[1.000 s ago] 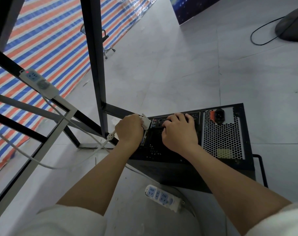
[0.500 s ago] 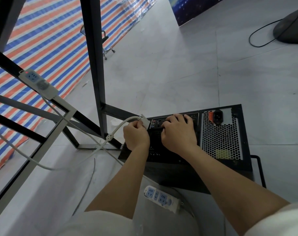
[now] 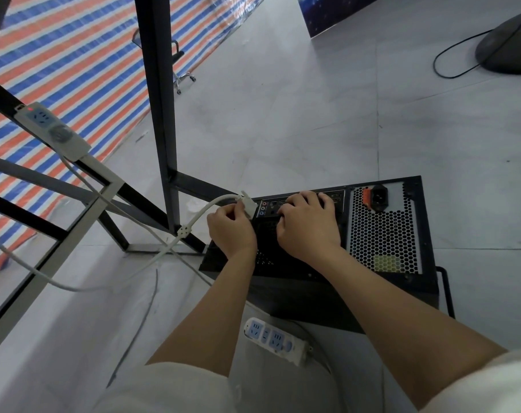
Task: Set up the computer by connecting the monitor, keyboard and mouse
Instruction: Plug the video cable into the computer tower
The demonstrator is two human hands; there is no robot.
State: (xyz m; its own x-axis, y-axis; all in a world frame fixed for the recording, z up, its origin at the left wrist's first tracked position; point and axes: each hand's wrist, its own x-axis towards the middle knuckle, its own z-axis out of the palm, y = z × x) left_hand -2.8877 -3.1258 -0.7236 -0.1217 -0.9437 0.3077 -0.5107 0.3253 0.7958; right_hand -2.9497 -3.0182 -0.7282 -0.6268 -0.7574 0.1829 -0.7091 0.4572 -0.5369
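A black computer tower (image 3: 381, 234) lies on the floor with its rear panel facing up. My left hand (image 3: 231, 228) pinches a white monitor-cable plug (image 3: 248, 204) at the panel's left edge, beside the coloured audio jacks (image 3: 263, 208). Its thick white cable (image 3: 193, 222) arcs away to the left. My right hand (image 3: 308, 225) rests on the port area of the panel with its fingers curled over the sockets. What lies under those fingers is hidden. The power inlet (image 3: 379, 198) sits at the panel's upper right.
A black desk frame (image 3: 156, 114) stands left of the tower, with a white power strip (image 3: 52, 131) on one of its bars. A second power strip (image 3: 275, 341) lies on the floor near my knees. A dark round base with a black cord (image 3: 506, 46) sits far right.
My left hand has carried the white plug rightward to the tower's panel edge, and the cable now arcs higher. My right hand has stayed on the ports.
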